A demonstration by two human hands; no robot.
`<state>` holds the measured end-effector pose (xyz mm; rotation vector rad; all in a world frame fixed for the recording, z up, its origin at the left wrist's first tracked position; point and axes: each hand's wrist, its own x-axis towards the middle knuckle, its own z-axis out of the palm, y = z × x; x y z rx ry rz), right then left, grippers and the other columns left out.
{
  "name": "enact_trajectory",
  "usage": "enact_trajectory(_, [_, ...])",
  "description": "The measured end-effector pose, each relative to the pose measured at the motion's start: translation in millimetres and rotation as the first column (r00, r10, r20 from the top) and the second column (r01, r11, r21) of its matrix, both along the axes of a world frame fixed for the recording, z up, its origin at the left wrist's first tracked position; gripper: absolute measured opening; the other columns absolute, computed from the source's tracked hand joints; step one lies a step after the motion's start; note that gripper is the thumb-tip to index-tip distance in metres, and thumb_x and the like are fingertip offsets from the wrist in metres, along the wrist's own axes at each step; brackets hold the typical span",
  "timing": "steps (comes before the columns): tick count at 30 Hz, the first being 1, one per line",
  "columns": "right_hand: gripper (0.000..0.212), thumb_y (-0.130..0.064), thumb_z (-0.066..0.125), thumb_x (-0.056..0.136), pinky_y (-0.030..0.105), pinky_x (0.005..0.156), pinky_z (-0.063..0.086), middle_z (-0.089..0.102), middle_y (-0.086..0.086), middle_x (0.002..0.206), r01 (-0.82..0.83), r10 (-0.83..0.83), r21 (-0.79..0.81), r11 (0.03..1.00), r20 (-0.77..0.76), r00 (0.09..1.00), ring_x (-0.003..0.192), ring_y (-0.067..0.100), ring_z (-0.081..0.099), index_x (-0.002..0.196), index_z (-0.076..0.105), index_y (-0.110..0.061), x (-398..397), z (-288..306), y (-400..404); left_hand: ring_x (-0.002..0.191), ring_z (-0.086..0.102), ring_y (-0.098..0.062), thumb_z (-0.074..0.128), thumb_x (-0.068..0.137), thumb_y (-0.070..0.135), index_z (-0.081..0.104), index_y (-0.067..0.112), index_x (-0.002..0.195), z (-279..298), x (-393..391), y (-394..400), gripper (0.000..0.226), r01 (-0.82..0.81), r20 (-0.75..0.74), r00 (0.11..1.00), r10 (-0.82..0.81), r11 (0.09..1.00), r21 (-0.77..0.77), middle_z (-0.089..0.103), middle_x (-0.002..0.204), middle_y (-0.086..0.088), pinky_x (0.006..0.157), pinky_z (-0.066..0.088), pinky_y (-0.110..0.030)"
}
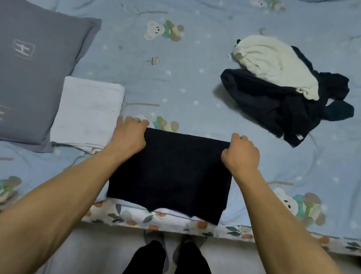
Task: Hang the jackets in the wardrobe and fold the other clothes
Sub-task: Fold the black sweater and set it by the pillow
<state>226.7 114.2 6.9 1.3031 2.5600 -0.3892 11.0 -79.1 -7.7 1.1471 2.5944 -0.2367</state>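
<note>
A black garment (172, 173), folded into a rectangle, lies at the near edge of the bed. My left hand (131, 133) grips its far left corner with curled fingers. My right hand (241, 153) grips its far right corner the same way. A folded white garment (88, 111) lies just left of it. Further off to the right sits a loose pile: a crumpled white garment (275, 63) on top of dark clothes (273, 104).
The bed carries a light blue quilt (186, 66) with bear prints. A grey pillow (19, 66) lies at the left, next to the folded white garment. My legs and feet stand on the floor below the bed's near edge (160, 224).
</note>
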Motion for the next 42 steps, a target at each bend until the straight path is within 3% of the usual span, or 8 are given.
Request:
enact_trajectory(5, [0.023,-0.021,0.054,0.09,0.032,0.069,0.04,0.062,0.012,0.106,0.226,-0.243,-0.327,0.917,-0.011,0.97,0.087,0.025,0.053,0.107,0.056,-0.006,67.8,-75.8,-4.7,0.107,0.059,-0.027,0.05,0.089,0.018,0.063,0.018,0.122,-60.2,46.0,2.4,0.036,0.135,0.147,0.981,-0.126,0.99,-0.049,0.067,0.114,-0.007,0.101,0.042,-0.039])
enact_trajectory(11, [0.028,-0.03,0.067,0.088,0.029,0.081,0.04,0.064,0.006,0.106,0.476,-0.622,-0.657,0.585,0.014,0.783,0.094,0.02,0.056,0.107,0.06,-0.011,117.5,-169.5,6.2,0.103,0.061,-0.028,0.046,0.095,0.018,0.06,0.019,0.127,-131.6,99.4,81.6,0.035,0.435,0.332,0.86,-0.389,0.897,-0.077,0.061,0.122,-0.007,0.086,0.05,-0.041])
enact_trajectory(17, [0.032,-0.026,0.08,0.08,0.025,0.072,0.056,0.073,0.004,0.1,0.357,-0.795,-0.914,0.194,0.067,0.603,0.085,0.017,0.071,0.103,0.066,-0.01,118.5,-222.9,8.9,0.104,0.059,-0.028,0.053,0.093,0.008,0.019,0.031,0.155,-182.6,135.2,173.8,0.074,0.805,0.239,0.591,-0.77,0.584,-0.109,0.005,0.165,-0.007,0.087,0.047,-0.038])
enact_trajectory(20, [0.019,-0.015,0.072,0.083,0.026,0.071,0.057,0.074,0.007,0.099,0.265,-0.707,-0.931,0.252,0.01,0.708,0.084,0.016,0.071,0.101,0.072,-0.008,112.6,-228.8,11.1,0.095,0.059,-0.027,0.049,0.094,0.005,0.013,0.035,0.155,-186.4,146.9,205.3,0.077,0.885,0.273,0.458,-0.846,0.406,-0.226,-0.011,0.165,-0.005,0.079,0.051,-0.04])
enact_trajectory(22, [0.015,-0.012,0.069,0.083,0.037,0.079,0.059,0.074,0.01,0.094,0.268,-0.714,-0.92,0.286,-0.019,0.7,0.086,0.023,0.071,0.095,0.074,-0.006,118.9,-227.8,20.0,0.092,0.063,-0.031,0.048,0.097,0.011,0.028,0.031,0.151,-184.2,158.7,223.7,0.06,0.875,0.295,0.456,-0.84,0.361,-0.323,0.007,0.164,-0.007,0.069,0.047,-0.04])
enact_trajectory(28, [0.02,-0.025,0.073,0.077,0.035,0.068,0.053,0.068,0.005,0.075,0.405,-0.791,-0.818,0.407,-0.094,0.605,0.075,0.022,0.066,0.076,0.063,-0.008,146.4,-199.7,66.1,0.081,0.064,-0.034,0.05,0.093,0.013,0.047,0.019,0.129,-154.1,171.4,268.8,0.036,0.846,0.176,0.515,-0.839,0.463,-0.265,0.051,0.131,-0.007,0.059,0.033,-0.038])
enact_trajectory(33, [0.025,-0.027,0.074,0.077,0.028,0.05,0.05,0.061,0.005,0.074,0.25,-0.405,-0.82,0.514,0.025,0.914,0.06,0.019,0.06,0.082,0.059,-0.009,149.2,-166.3,81.3,0.057,0.048,-0.032,0.054,0.09,0.011,0.051,0.015,0.124,-126.5,149.5,238.8,0.035,0.752,0.074,0.658,-0.75,0.658,-0.021,0.049,0.127,-0.013,0.05,0.029,-0.035])
enact_trajectory(42, [0.036,-0.025,0.073,0.076,0.024,0.043,0.051,0.048,0.004,0.076,0.051,-0.32,-0.907,0.418,-0.094,0.943,0.069,0.021,0.056,0.072,0.038,-0.019,36.4,-136.7,-29.4,0.071,0.063,-0.035,0.07,0.074,-0.008,0.069,0.008,0.119,-100.1,61.6,56.4,0.048,0.415,0.172,0.875,-0.452,0.884,0.215,0.056,0.122,-0.02,0.052,0.049,-0.035])
